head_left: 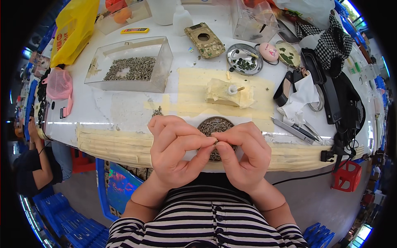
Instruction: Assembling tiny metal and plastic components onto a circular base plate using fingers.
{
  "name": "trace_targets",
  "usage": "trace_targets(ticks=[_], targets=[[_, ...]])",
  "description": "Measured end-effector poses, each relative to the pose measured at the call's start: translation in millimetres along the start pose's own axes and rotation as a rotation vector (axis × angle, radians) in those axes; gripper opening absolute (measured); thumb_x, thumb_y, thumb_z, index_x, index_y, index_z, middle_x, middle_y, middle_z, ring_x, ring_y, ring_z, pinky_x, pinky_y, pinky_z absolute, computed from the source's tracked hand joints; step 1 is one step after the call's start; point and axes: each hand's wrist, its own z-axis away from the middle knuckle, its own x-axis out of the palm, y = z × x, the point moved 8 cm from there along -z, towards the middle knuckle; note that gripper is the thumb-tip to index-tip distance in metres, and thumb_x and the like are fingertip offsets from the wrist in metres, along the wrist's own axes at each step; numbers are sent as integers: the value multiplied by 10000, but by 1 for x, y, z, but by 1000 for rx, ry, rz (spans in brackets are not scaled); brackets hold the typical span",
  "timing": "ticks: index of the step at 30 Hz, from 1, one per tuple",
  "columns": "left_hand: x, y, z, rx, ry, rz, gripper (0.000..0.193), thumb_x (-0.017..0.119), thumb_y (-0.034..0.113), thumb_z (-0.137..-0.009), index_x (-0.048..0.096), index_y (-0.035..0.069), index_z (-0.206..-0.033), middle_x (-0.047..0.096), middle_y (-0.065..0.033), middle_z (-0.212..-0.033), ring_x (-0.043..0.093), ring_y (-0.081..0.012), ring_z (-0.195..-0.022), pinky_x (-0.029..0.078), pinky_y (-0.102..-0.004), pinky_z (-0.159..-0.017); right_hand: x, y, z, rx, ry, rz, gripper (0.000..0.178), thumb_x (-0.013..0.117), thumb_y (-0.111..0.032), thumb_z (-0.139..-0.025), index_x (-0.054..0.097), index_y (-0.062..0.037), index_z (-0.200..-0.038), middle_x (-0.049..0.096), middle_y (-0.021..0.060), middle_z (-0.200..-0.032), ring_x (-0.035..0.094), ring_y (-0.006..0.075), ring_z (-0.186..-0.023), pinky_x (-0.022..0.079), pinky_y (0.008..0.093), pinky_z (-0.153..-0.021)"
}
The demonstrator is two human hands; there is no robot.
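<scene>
My left hand (177,149) and my right hand (245,155) meet at the fingertips, thumbs and forefingers pinched together. Between them is something tiny, mostly covered by the fingers; I cannot make out its kind. Right below the fingertips sits a round dish (216,120) filled with many small metallic-looking pieces, partly hidden by my hands. Beyond the dish stands a tape-wrapped block (225,94) with a white round piece and a thin stick on top. A few loose small pieces (157,110) lie on the table beyond my left hand.
A clear plastic box (161,62) with many small pieces stands at the far left. Farther back are a camouflage-patterned block (204,40) and a round metal tin (245,59) with dark green bits. Tweezers (292,129) lie right. Another person (39,165) sits left; a red stool (346,176) stands right.
</scene>
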Motion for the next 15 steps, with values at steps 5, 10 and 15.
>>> trace_targets(ticks=[5,10,15], targets=[[2,-1,-1,-20,-6,-11,248,824,60,-696,741,138,-917,655,23,-860,559,-189,-811,322,-359,-801,-1,3,0,17,18,-26,134,800,-10,-772,713,-21,-874,680,88,-826,618,236,-733,485,311,-651],[2,-3,-1,-42,9,-38,242,819,55,-682,741,135,-898,647,16,-843,558,-189,-810,323,-357,-798,-1,-2,1,-33,62,9,212,822,-9,-743,743,-32,-937,681,70,-833,615,218,-733,482,308,-649],[0,-7,-1,-61,35,-51,235,812,47,-677,738,126,-885,643,4,-835,558,-193,-800,332,-358,-799,1,-12,2,-164,42,87,291,834,-7,-717,773,-52,-997,691,43,-845,610,199,-727,467,298,-643]])
